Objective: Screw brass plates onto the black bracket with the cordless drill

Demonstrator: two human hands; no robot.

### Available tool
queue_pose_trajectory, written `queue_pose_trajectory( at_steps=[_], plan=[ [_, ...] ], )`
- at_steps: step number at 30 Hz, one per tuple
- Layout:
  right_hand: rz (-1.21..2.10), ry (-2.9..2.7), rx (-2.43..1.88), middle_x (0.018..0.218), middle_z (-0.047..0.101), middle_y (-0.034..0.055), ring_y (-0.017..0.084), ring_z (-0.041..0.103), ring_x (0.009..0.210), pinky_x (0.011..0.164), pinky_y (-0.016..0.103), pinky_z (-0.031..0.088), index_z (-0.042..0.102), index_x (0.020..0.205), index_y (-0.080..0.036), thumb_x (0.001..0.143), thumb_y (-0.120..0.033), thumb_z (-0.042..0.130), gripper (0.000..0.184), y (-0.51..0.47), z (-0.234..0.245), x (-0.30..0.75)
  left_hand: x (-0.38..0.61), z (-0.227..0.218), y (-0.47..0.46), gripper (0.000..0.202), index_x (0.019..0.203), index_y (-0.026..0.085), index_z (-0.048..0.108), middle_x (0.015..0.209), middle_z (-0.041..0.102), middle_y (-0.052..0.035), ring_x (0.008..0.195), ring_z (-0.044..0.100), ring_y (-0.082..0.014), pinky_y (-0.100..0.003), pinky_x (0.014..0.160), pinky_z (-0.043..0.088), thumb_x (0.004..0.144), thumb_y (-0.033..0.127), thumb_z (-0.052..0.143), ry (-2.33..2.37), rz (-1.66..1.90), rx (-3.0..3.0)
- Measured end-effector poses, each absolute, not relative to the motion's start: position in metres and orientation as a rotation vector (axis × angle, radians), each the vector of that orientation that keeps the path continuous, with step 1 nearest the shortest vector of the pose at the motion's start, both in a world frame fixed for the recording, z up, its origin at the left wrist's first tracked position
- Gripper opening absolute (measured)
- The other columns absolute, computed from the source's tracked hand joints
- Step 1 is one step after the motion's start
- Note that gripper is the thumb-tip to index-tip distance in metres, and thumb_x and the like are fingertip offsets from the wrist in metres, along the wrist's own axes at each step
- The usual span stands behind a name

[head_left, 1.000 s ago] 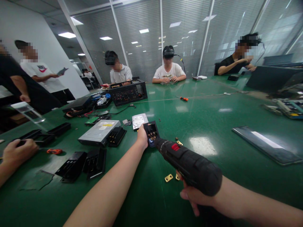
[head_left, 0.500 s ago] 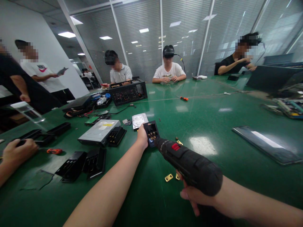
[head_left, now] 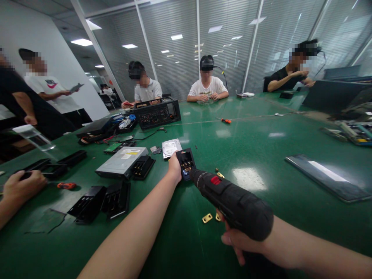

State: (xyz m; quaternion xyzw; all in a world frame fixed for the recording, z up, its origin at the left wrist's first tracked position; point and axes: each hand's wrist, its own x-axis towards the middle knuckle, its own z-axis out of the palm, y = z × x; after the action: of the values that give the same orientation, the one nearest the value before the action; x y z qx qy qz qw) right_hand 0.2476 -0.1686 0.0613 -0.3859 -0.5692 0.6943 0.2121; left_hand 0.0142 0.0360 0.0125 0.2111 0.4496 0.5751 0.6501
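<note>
A black cordless drill [head_left: 232, 201] is gripped in my right hand [head_left: 235, 240], its chuck pointing forward and left. My left hand [head_left: 174, 167] holds a small black plastic housing [head_left: 186, 159] with brass-coloured parts inside it. The drill's tip meets the lower right of that housing; the bit itself is hidden. Gold-coloured metal plates [head_left: 207, 218] with holes lie on the green table under the drill, one of them partly behind my right hand. Another gold plate [head_left: 220, 175] rests just beyond the chuck. Behind my left hand lies a hard drive [head_left: 171, 148].
Left of my arm are a silver optical drive [head_left: 122, 161], black plastic housings [head_left: 116, 199] and an orange screwdriver [head_left: 66, 186]. A co-worker's hand [head_left: 24, 186] is at the left edge. A black computer case [head_left: 158, 112] stands farther back. A dark flat panel [head_left: 328, 178] lies right.
Both my hands, the drill and the black housing stay practically where they were. Across the table, the co-worker behind the computer case has shifted a hand slightly.
</note>
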Motion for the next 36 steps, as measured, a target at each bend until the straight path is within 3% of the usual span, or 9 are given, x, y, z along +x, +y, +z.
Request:
queue_pose_trajectory(
  at_steps=[10, 16, 23, 29, 36],
  plan=[
    [1.912, -1.680, -1.227, 0.065, 0.064, -0.0084, 0.015, 0.061, 0.061, 0.068, 0.033, 0.052, 0.055, 0.101, -0.026, 0.079, -0.052, 0.074, 0.038, -0.169, 0.093, 0.241, 0.017, 0.015, 0.036, 0.025, 0.081, 0.022, 0.067, 0.067, 0.069, -0.0080, 0.055, 0.065, -0.0248, -0.035, 0.055, 0.058, 0.099, 0.034, 0.055, 1.059, 1.289, 0.504],
    [1.933, -1.663, -1.239, 0.063, 0.064, -0.0073, 0.014, 0.060, 0.060, 0.067, 0.033, 0.052, 0.056, 0.094, -0.027, 0.074, -0.050, 0.074, 0.035, -0.168, 0.097, 0.241, 0.016, 0.014, 0.036, 0.019, 0.088, 0.021, 0.070, 0.067, 0.069, -0.0066, 0.055, 0.065, -0.0250, -0.035, 0.054, 0.059, 0.096, 0.035, 0.060, 1.038, 1.295, 0.463],
    [1.921, -1.593, -1.119, 0.069, 0.071, -0.0060, 0.015, 0.068, 0.060, 0.062, 0.028, 0.054, 0.058, 0.107, -0.024, 0.088, -0.044, 0.082, 0.037, -0.171, 0.072, 0.247, 0.014, 0.011, 0.038, 0.018, 0.090, 0.021, 0.070, 0.069, 0.070, -0.0065, 0.057, 0.067, -0.0259, -0.037, 0.058, 0.060, 0.096, 0.034, 0.059, 1.029, 1.300, 0.486],
    [1.942, -1.608, -1.093, 0.065, 0.069, -0.0088, 0.013, 0.067, 0.059, 0.064, 0.027, 0.059, 0.060, 0.104, -0.023, 0.090, -0.031, 0.086, 0.031, -0.168, 0.071, 0.248, 0.012, 0.009, 0.039, 0.018, 0.089, 0.021, 0.070, 0.070, 0.070, -0.0070, 0.057, 0.067, -0.0255, -0.036, 0.060, 0.060, 0.097, 0.033, 0.059, 1.029, 1.292, 0.507],
    [1.870, -1.602, -1.215, 0.080, 0.074, -0.0060, 0.014, 0.077, 0.060, 0.058, 0.024, 0.063, 0.069, 0.112, -0.021, 0.091, -0.029, 0.095, 0.034, -0.169, 0.068, 0.248, 0.013, 0.011, 0.038, 0.022, 0.088, 0.020, 0.071, 0.071, 0.071, -0.0086, 0.059, 0.068, -0.0259, -0.037, 0.063, 0.061, 0.099, 0.034, 0.057, 1.037, 1.283, 0.522]
  ],
)
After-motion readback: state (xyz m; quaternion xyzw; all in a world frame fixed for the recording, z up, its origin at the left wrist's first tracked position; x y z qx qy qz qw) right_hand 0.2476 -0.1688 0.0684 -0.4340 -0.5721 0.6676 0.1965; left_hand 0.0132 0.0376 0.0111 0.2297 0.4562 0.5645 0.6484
